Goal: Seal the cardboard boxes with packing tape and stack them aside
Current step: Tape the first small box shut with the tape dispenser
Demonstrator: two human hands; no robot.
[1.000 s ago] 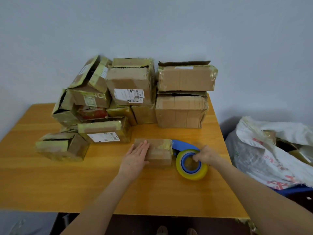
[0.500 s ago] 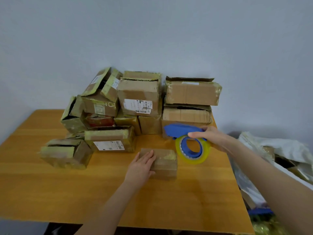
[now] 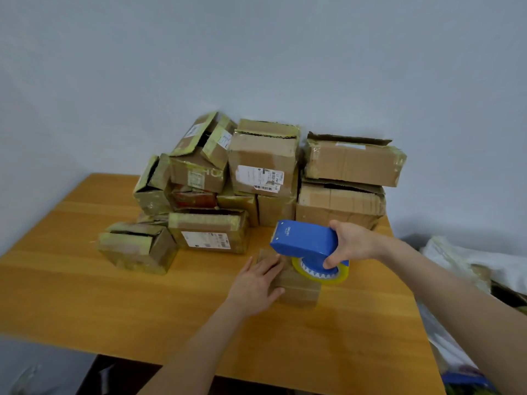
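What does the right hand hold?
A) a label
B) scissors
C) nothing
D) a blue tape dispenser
D: the right hand grips the blue tape dispenser over the small box, on which the left hand rests flat.

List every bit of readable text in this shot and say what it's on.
Blue plastic tape dispenser: small white brand word, apparently "deli".
White shipping label on the tall brown cardboard box: "07 P80", uncertain; remainder too small.
Other boxes' labels: too blurred to read.
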